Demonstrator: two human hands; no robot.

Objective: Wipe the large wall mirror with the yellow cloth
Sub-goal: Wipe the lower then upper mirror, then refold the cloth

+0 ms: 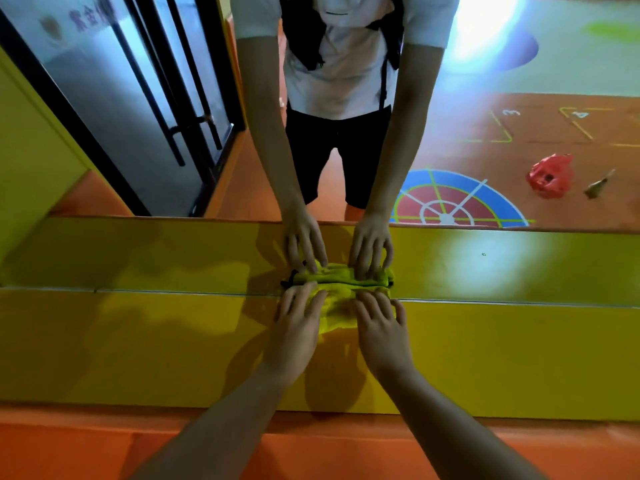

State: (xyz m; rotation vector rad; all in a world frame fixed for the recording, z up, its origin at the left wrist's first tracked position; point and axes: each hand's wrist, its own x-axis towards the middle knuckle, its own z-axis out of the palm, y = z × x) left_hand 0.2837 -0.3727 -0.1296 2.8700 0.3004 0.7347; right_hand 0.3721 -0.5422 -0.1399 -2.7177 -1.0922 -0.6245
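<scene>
1. At the far left, the mirror [519,74] reflects a glass door [114,98] with black upright bars, and a yellow wall stands beside it.
2. A yellow ledge [138,341] runs along the mirror's bottom edge across the whole view. The orange floor [104,445] lies below it, nearest to me.
3. My left hand [298,327] lies palm down on the ledge, just left of the middle. Its grip is wide, with the fingers straight and a little spread. The fingertips press on the left part of the cloth, close to the glass.
4. The yellow cloth [337,313] is bunched in a low heap on the ledge, between my two hands and partly under them. Its far edge touches the foot of the mirror, so the cloth and its reflection meet in one line. In the reflection a dark bit shows at its left end.
5. My right hand [381,327] lies palm down just right of the cloth's middle. Its grip is wide too, with flat fingers pressing the right part of the cloth and nothing curled round it.
6. Above the hands the glass shows me in a white shirt with black straps and dark shorts, both arms reaching down to the cloth.
7. Farther right the reflected floor carries a blue and red target marking [450,202].
8. Beyond it lies a red bag [550,176], and just beside that a small brownish thing I cannot make out.
9. Yellow hopscotch squares lie above the bag.
</scene>
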